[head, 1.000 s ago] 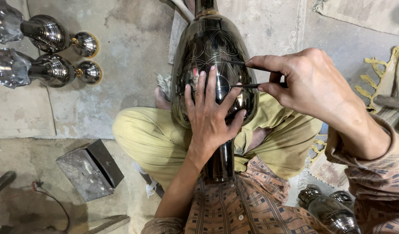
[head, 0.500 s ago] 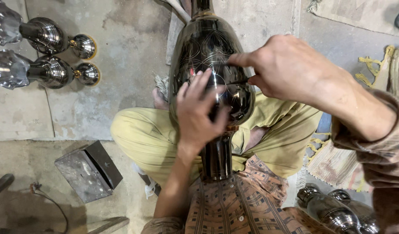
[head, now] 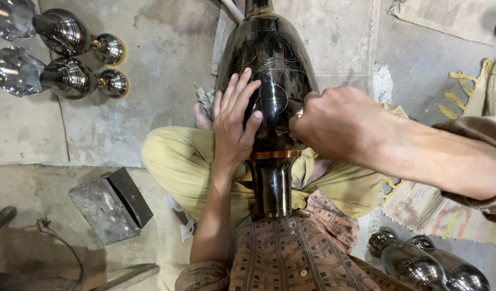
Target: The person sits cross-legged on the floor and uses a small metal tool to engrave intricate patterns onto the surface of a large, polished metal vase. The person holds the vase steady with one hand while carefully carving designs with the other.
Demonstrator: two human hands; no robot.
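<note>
The right hand (head: 339, 126) is closed, seemingly around a tool hidden from view, working the dark vase (head: 269, 81). The left hand (head: 234, 124) lies flat and open, steadying the vase across the lap (head: 178, 161).

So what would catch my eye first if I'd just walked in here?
The big dark metal vase lying across the seated person's lap at centre, with fine engraved lines on its glossy body. The left hand lies flat on it with fingers spread, while the right hand is closed against its right side. Two shiny goblet-shaped metal pieces lie on the concrete floor at top left.
</note>
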